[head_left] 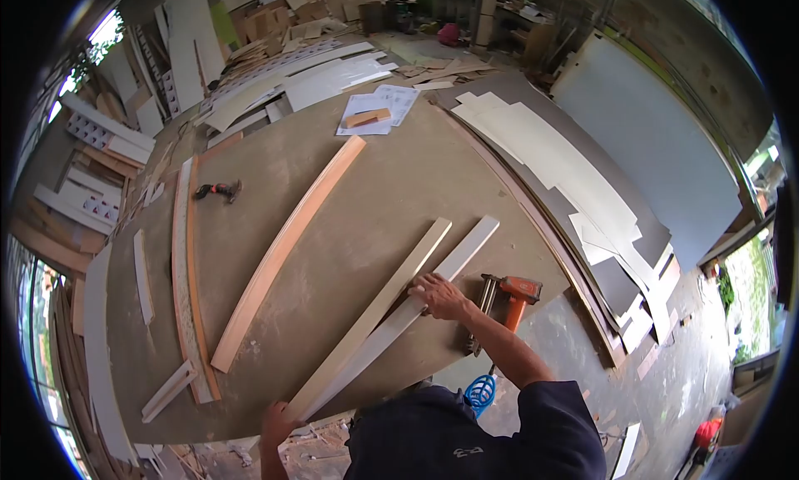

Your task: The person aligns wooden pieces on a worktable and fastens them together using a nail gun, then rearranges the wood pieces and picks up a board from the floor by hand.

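Note:
Two long pale strips lie on the big worktable, spread apart at their far ends and meeting at the near edge. My right hand point(441, 297) is closed over the middle of the white strip point(468, 248), its fingertips reaching toward the cream wooden strip point(389, 293) on the left. At the near end my left hand point(278, 423) grips the cream strip where the two converge; its fingers are partly hidden. An orange nail gun point(520, 293) rests at the table edge just right of my right forearm, with a blue coiled hose point(480, 392) below it.
The brown worktable point(275, 180) also carries a long reddish plank point(291, 243), narrow boards point(185, 272) at left, a drill point(218, 191), and papers point(399, 101) under a small wood block point(368, 117). Stacked white sheets point(541, 151) lie to the right. Offcuts litter the floor.

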Motion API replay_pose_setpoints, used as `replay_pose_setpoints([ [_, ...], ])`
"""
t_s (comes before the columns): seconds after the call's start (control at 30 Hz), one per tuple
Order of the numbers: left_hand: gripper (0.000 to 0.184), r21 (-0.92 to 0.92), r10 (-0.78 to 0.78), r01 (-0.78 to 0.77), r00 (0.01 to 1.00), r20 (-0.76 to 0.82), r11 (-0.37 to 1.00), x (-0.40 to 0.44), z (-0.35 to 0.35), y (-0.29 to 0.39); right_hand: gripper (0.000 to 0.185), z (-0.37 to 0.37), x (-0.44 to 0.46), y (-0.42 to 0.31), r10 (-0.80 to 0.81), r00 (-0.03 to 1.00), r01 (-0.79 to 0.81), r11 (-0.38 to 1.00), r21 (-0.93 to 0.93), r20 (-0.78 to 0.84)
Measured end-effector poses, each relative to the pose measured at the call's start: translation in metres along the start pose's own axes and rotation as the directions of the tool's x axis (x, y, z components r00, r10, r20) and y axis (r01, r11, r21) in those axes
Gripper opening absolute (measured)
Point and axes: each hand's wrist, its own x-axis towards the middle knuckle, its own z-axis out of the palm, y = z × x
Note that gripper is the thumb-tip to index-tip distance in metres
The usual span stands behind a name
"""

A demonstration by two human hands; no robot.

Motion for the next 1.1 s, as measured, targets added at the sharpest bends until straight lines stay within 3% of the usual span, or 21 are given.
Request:
replay_pose_setpoints([
  [0.03, 0.070, 0.033, 0.013, -0.013, 1.000, -0.007, 0.999, -0.014, 0.001, -0.017, 0.053, 0.006, 0.000, -0.002, -0.056, 0.998, 0.056, 0.998, 0.000, 0.012],
  [0.07, 0.071, 0.069, 0.028, -0.027, 1.000, -0.010, 0.997, -0.024, -0.001, -0.028, 0.036, 0.014, -0.002, -0.005, -0.136, 0.987, 0.142, 0.988, 0.069, -0.084],
  [0.1, 0.071, 0.068, 0.019, -0.018, 1.000, -0.014, 0.998, -0.033, -0.008, -0.031, 0.036, 0.019, -0.001, -0.011, -0.144, 0.986, 0.150, 0.986, 0.073, -0.083],
  [0.17, 0.064, 0.047, -0.028, 0.026, 0.998, 0.053, 0.999, -0.050, -0.028, -0.028, 0.024, 0.028, 0.004, -0.025, -0.285, 0.958, 0.286, 0.935, 0.211, -0.037],
  [0.2, 0.062, -0.036, 0.012, -0.007, 0.990, 0.142, 0.999, -0.048, -0.030, -0.058, 0.021, 0.032, 0.007, -0.030, -0.373, 0.924, 0.383, 0.895, 0.228, -0.088],
  [0.23, 0.062, -0.039, 0.005, 0.000, 0.990, 0.139, 0.999, -0.053, -0.039, -0.037, 0.021, 0.028, 0.008, -0.043, -0.379, 0.921, 0.388, 0.892, 0.232, -0.086],
  [0.3, 0.053, 0.137, 0.025, -0.036, 0.996, 0.084, 0.990, -0.056, -0.062, -0.001, 0.028, 0.024, 0.008, -0.071, -0.343, 0.939, 0.339, 0.918, 0.204, -0.019],
  [0.37, 0.052, 0.140, -0.016, -0.006, 0.987, 0.157, 0.990, -0.050, -0.055, -0.052, 0.026, 0.039, 0.013, -0.094, -0.359, 0.931, 0.365, 0.907, 0.211, -0.066],
  [0.43, 0.047, 0.065, 0.033, -0.033, 0.999, -0.002, 0.997, -0.040, -0.039, -0.100, 0.026, 0.052, 0.020, -0.123, -0.393, 0.918, 0.390, 0.866, 0.314, -0.054],
  [0.47, 0.047, 0.068, 0.037, -0.037, 0.999, 0.002, 0.997, -0.035, -0.037, -0.100, 0.026, 0.060, 0.023, -0.138, -0.387, 0.920, 0.384, 0.868, 0.314, -0.055],
  [0.53, 0.034, 0.208, 0.135, -0.112, 0.985, -0.103, 0.972, -0.020, -0.033, -0.086, 0.023, 0.071, 0.029, -0.167, -0.451, 0.883, 0.470, 0.853, 0.226, -0.132],
  [0.67, 0.034, 0.236, 0.067, -0.068, 0.998, 0.011, 0.969, -0.011, -0.048, -0.044, 0.021, 0.083, 0.042, -0.198, -0.463, 0.879, 0.477, 0.850, 0.223, -0.115],
  [0.7, 0.035, 0.217, 0.056, -0.055, 0.998, 0.002, 0.975, -0.010, -0.046, -0.036, 0.021, 0.091, 0.042, -0.197, -0.461, 0.880, 0.475, 0.850, 0.226, -0.117],
  [0.77, 0.036, 0.203, 0.044, -0.042, 0.999, -0.004, 0.978, -0.013, -0.035, -0.026, 0.021, 0.110, 0.041, -0.192, -0.405, 0.852, 0.483, 0.854, 0.196, -0.333],
  [0.8, 0.039, 0.160, 0.104, -0.082, 0.985, -0.134, 0.984, -0.016, -0.026, -0.023, 0.021, 0.111, 0.039, -0.191, -0.400, 0.853, 0.480, 0.855, 0.199, -0.336],
  [0.83, 0.042, 0.121, 0.155, -0.127, 0.952, -0.263, 0.984, -0.019, -0.019, -0.019, 0.021, 0.109, 0.036, -0.188, -0.387, 0.885, 0.441, 0.875, 0.199, -0.260],
  [0.87, 0.054, 0.147, 0.109, -0.075, 0.966, -0.233, 0.986, -0.022, -0.016, -0.016, 0.022, 0.106, 0.035, -0.186, -0.372, 0.911, 0.404, 0.894, 0.195, -0.178],
  [0.9, 0.054, 0.144, 0.106, -0.074, 0.968, -0.227, 0.987, -0.024, -0.009, -0.013, 0.022, 0.104, 0.035, -0.186, -0.369, 0.913, 0.400, 0.895, 0.199, -0.173],
  [0.97, 0.066, 0.195, 0.152, -0.084, 0.918, -0.366, 0.977, -0.022, 0.010, -0.007, 0.026, 0.102, 0.035, -0.183, -0.335, 0.941, 0.338, 0.922, 0.190, -0.050],
  [1.1, 0.071, 0.111, 0.122, -0.078, 0.877, -0.465, 0.991, -0.018, 0.022, 0.029, 0.026, 0.100, 0.042, -0.188, -0.297, 0.949, 0.311, 0.935, 0.171, -0.105],
])
